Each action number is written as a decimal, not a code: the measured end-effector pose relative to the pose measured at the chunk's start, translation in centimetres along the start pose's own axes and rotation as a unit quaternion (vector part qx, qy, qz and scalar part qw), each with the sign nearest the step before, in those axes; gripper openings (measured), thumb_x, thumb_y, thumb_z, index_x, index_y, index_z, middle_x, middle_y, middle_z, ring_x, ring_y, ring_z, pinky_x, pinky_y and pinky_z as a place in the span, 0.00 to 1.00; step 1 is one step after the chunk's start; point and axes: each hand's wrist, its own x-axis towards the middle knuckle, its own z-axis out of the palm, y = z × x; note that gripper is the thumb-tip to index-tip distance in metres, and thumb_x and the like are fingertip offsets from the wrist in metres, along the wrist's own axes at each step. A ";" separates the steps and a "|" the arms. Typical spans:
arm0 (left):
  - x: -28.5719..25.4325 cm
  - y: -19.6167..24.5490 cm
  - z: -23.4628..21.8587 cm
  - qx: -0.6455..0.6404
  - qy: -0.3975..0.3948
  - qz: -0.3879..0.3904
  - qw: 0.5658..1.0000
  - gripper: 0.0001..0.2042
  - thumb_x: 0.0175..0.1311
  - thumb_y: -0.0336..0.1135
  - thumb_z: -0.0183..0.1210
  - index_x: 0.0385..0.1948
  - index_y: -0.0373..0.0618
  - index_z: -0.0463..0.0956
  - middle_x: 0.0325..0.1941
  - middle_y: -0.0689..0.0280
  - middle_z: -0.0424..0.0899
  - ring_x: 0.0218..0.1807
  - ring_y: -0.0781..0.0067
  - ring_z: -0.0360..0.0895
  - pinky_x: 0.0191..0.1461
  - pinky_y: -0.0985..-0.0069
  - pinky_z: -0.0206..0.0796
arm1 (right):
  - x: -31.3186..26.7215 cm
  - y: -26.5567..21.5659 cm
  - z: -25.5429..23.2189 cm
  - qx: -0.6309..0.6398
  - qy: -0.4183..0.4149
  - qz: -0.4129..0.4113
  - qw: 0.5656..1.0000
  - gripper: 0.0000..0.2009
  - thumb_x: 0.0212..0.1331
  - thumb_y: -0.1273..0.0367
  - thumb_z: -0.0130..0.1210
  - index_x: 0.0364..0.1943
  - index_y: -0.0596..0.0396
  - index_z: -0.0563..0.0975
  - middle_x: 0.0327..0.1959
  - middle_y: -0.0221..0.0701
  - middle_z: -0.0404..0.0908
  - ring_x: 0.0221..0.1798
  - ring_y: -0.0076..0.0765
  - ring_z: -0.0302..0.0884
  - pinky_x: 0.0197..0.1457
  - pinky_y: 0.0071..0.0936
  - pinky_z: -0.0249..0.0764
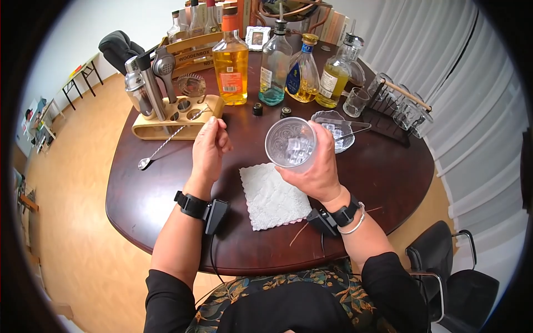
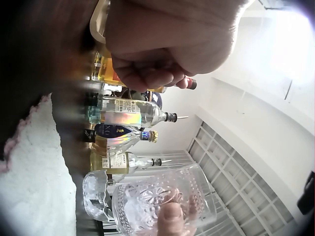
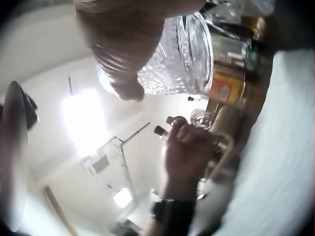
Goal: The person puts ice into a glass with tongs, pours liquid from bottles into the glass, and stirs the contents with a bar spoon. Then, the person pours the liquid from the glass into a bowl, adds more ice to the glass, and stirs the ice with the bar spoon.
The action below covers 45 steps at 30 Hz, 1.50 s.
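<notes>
My right hand (image 1: 319, 169) grips a clear patterned glass (image 1: 276, 145) with ice cubes (image 1: 300, 149) in it. The glass is tilted, its mouth toward the head camera, above the table. In the left wrist view, a thumb presses against the embossed wall of the glass (image 2: 147, 199). My left hand (image 1: 208, 150) is raised in front of the wooden bar-tool stand (image 1: 161, 131), fingers loosely curled, nothing in them. Near it a twisted bar spoon (image 1: 166, 145) leans from the stand onto the table. Below and between the hands lies a white cloth (image 1: 272, 197).
Behind the hands stand an amber bottle (image 1: 230, 61), a clear pourer bottle (image 1: 275, 61), a blue-labelled bottle (image 1: 302, 72) and a yellow one (image 1: 331, 83). An ice dish (image 1: 345, 145) with tongs (image 1: 352, 133) sits to the right, beside a rack (image 1: 388, 111) of glass mugs.
</notes>
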 end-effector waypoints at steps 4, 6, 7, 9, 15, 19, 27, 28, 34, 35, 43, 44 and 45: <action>-0.1 0.0 0.0 -0.003 -0.002 0.001 1.000 0.11 0.74 0.43 0.45 0.34 0.47 0.69 0.20 0.75 0.60 0.22 0.84 0.55 0.27 0.83 0.52 | 0.9 -1.1 -0.3 0.462 -0.004 0.302 0.834 0.45 0.39 0.66 0.73 0.64 0.58 0.57 0.56 0.37 0.66 0.58 0.36 0.67 0.62 0.35 0.68; -0.1 0.0 0.0 -0.003 0.002 0.000 1.000 0.11 0.74 0.43 0.45 0.34 0.47 0.70 0.20 0.75 0.60 0.22 0.84 0.55 0.27 0.83 0.52 | 1.3 -1.5 -0.4 0.570 -0.009 0.372 0.733 0.44 0.40 0.63 0.72 0.63 0.58 0.59 0.57 0.40 0.66 0.59 0.37 0.67 0.63 0.37 0.68; -0.1 -0.1 0.0 -0.003 0.003 0.000 1.000 0.11 0.74 0.43 0.46 0.34 0.47 0.70 0.20 0.75 0.60 0.22 0.84 0.56 0.27 0.83 0.52 | 0.9 -1.3 -0.1 0.427 -0.010 0.277 0.861 0.44 0.39 0.63 0.72 0.63 0.58 0.59 0.57 0.40 0.66 0.59 0.38 0.67 0.63 0.37 0.67; 0.0 -0.1 0.0 -0.004 -0.001 0.003 1.000 0.12 0.74 0.43 0.46 0.34 0.47 0.70 0.20 0.75 0.60 0.22 0.84 0.56 0.27 0.83 0.52 | -0.3 -0.5 0.6 0.090 -0.010 0.055 0.994 0.44 0.39 0.63 0.73 0.62 0.58 0.59 0.58 0.41 0.65 0.59 0.39 0.67 0.63 0.36 0.67; 0.0 0.0 -0.1 -0.003 -0.005 0.004 1.000 0.12 0.74 0.44 0.45 0.34 0.47 0.70 0.20 0.75 0.61 0.23 0.84 0.56 0.27 0.83 0.51 | -0.7 -0.3 0.8 0.214 0.000 0.126 0.969 0.50 0.33 0.67 0.75 0.65 0.57 0.56 0.57 0.40 0.66 0.59 0.39 0.68 0.63 0.37 0.66; 0.0 -0.1 -0.2 -0.001 -0.005 0.003 1.000 0.12 0.74 0.44 0.45 0.34 0.47 0.70 0.21 0.76 0.61 0.23 0.84 0.55 0.27 0.83 0.50 | -0.1 -0.5 0.4 0.285 -0.001 0.173 0.943 0.51 0.34 0.66 0.75 0.66 0.56 0.55 0.58 0.39 0.65 0.60 0.40 0.67 0.64 0.37 0.65; -0.4 0.2 0.1 0.025 -0.041 -0.012 0.999 0.10 0.73 0.43 0.47 0.36 0.49 0.72 0.24 0.78 0.63 0.26 0.87 0.58 0.30 0.86 0.50 | -0.9 0.4 0.5 0.141 -0.111 0.067 0.981 0.51 0.36 0.68 0.75 0.66 0.55 0.52 0.59 0.38 0.64 0.64 0.36 0.63 0.68 0.34 0.61; -0.4 0.2 0.2 0.034 -0.052 -0.013 0.998 0.10 0.73 0.43 0.48 0.37 0.49 0.72 0.24 0.79 0.64 0.27 0.88 0.58 0.30 0.87 0.51 | -1.1 0.8 0.6 0.158 -0.131 0.081 0.975 0.51 0.37 0.69 0.75 0.67 0.55 0.51 0.60 0.37 0.64 0.64 0.36 0.62 0.68 0.34 0.60; -0.8 0.2 0.2 0.145 -0.191 -0.076 0.968 0.08 0.70 0.39 0.53 0.43 0.47 0.72 0.34 0.78 0.71 0.39 0.90 0.67 0.46 0.87 0.60 | -2.2 1.2 1.4 0.158 -0.208 0.089 0.961 0.49 0.34 0.70 0.75 0.64 0.52 0.55 0.60 0.38 0.65 0.65 0.42 0.62 0.69 0.35 0.59; -1.0 0.3 0.3 0.163 -0.228 -0.080 0.956 0.09 0.69 0.39 0.54 0.44 0.47 0.72 0.35 0.77 0.72 0.40 0.89 0.67 0.47 0.86 0.61 | -2.2 1.2 1.4 0.138 -0.206 0.040 0.968 0.49 0.34 0.70 0.75 0.64 0.52 0.56 0.60 0.39 0.65 0.65 0.43 0.62 0.69 0.36 0.59; -1.3 -0.4 0.4 0.160 -0.303 -0.107 0.933 0.13 0.67 0.37 0.56 0.48 0.41 0.71 0.39 0.73 0.76 0.42 0.85 0.70 0.49 0.82 0.64 | -2.1 0.2 1.0 0.060 -0.206 -0.112 0.970 0.49 0.35 0.72 0.75 0.64 0.51 0.53 0.62 0.40 0.63 0.65 0.44 0.63 0.68 0.38 0.61; -1.4 -0.1 0.5 0.171 -0.296 -0.105 0.934 0.12 0.67 0.36 0.56 0.48 0.41 0.71 0.40 0.73 0.76 0.42 0.85 0.71 0.49 0.82 0.65 | -2.4 0.3 1.0 0.070 -0.209 -0.087 0.971 0.49 0.38 0.73 0.74 0.65 0.51 0.51 0.63 0.40 0.62 0.65 0.41 0.63 0.68 0.37 0.61; -1.6 0.2 0.7 0.181 -0.291 -0.102 0.934 0.12 0.67 0.36 0.56 0.48 0.41 0.71 0.40 0.73 0.76 0.42 0.85 0.71 0.49 0.82 0.65 | -2.7 0.4 1.1 0.128 -0.200 -0.019 0.971 0.50 0.38 0.72 0.74 0.65 0.52 0.51 0.62 0.40 0.62 0.65 0.40 0.63 0.68 0.36 0.61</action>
